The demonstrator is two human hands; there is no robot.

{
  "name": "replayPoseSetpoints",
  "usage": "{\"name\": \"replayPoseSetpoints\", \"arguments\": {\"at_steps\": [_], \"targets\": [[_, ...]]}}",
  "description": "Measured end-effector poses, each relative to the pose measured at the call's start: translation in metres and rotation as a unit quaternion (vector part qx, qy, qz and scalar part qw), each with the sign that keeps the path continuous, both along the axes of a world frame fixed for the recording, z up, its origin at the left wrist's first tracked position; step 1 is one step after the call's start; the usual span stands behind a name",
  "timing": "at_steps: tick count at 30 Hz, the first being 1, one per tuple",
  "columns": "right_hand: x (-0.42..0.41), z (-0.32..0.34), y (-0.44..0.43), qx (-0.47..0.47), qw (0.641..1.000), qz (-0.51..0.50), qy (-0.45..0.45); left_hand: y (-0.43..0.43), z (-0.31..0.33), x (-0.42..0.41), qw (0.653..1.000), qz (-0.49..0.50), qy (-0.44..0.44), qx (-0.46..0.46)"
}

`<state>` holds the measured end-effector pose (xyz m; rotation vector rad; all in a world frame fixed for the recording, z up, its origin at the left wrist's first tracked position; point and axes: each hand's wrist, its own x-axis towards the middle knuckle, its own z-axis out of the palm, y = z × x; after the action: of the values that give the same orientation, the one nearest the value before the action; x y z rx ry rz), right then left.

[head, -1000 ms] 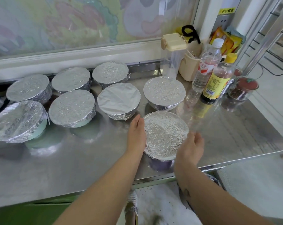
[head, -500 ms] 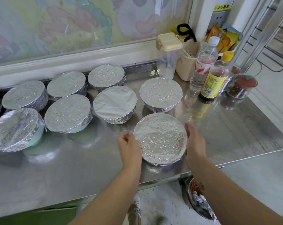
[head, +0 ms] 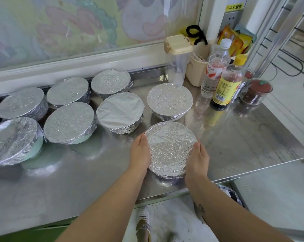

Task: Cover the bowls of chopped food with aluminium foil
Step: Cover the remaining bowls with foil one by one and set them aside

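Note:
A bowl covered with crinkled aluminium foil (head: 170, 149) stands near the front edge of the steel counter (head: 77, 180). My left hand (head: 140, 152) cups its left side and my right hand (head: 198, 159) cups its right side. The fingers of both curl down round the foil-wrapped wall, and their tips are hidden. Several other foil-covered bowls stand behind and to the left, among them one with smooth foil (head: 119, 110) and one at the back right (head: 169, 100).
At the back right stand a clear container with a cream lid (head: 178, 63), a beige holder (head: 196, 70), a water bottle (head: 215, 67), a dark sauce bottle (head: 228, 84) and a red-lidded jar (head: 256, 91). Part of a foil-lined bowl (head: 233, 194) shows below the counter edge.
My right hand has come up from the bowl's near-right side to cup its right wall. My left hand has slid along the left rim. The bowl has hardly shifted.

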<state>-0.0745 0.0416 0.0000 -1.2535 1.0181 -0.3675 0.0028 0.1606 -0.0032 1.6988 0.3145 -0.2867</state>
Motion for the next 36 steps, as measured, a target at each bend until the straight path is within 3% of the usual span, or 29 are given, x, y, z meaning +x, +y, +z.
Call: {"name": "replayPoseSetpoints", "arguments": {"at_steps": [5,8,10,12,13,15,18,20,23,26,28,30,31,36], "targets": [[-0.005,0.007,-0.018,-0.005,0.998,0.051,0.021,0.009,0.003,-0.002,0.997,-0.043,-0.016,0.054],[0.005,0.025,-0.041,-0.115,0.988,0.103,0.011,0.020,0.009,-0.033,0.976,-0.096,-0.156,0.121],[0.021,0.036,-0.052,-0.176,0.965,0.195,0.021,0.025,0.008,-0.055,0.906,-0.211,-0.267,0.253],[0.037,0.039,-0.057,-0.224,0.928,0.292,0.059,0.030,-0.004,-0.064,0.789,-0.303,-0.365,0.390],[0.042,0.038,-0.057,-0.242,0.911,0.326,0.070,0.032,-0.012,-0.064,0.748,-0.321,-0.391,0.430],[0.045,0.033,-0.056,-0.256,0.896,0.354,0.078,0.035,-0.015,-0.055,0.721,-0.328,-0.384,0.473],[0.039,0.024,-0.061,-0.263,0.902,0.324,0.109,0.043,-0.013,-0.040,0.698,-0.335,-0.372,0.512],[0.031,0.018,-0.068,-0.269,0.910,0.284,0.134,0.053,-0.011,-0.036,0.725,-0.325,-0.359,0.490],[0.020,0.020,-0.071,-0.258,0.923,0.253,0.134,0.073,-0.014,-0.038,0.801,-0.302,-0.283,0.433],[0.021,0.025,-0.061,-0.230,0.928,0.266,0.124,0.078,-0.015,-0.038,0.944,-0.206,-0.145,0.215],[0.023,0.028,-0.053,-0.208,0.933,0.265,0.128,0.064,0.000,-0.035,0.996,-0.080,-0.006,0.024],[0.022,0.029,-0.047,-0.160,0.950,0.246,0.107,0.048,0.017,-0.030,0.989,-0.008,0.102,-0.111],[0.020,0.029,-0.044,-0.132,0.958,0.232,0.101,0.042,0.025,-0.028,0.985,-0.018,0.121,-0.120],[0.005,0.020,-0.035,-0.053,0.971,0.147,0.181,0.028,0.040,-0.023,0.994,-0.090,0.061,-0.016]]}}
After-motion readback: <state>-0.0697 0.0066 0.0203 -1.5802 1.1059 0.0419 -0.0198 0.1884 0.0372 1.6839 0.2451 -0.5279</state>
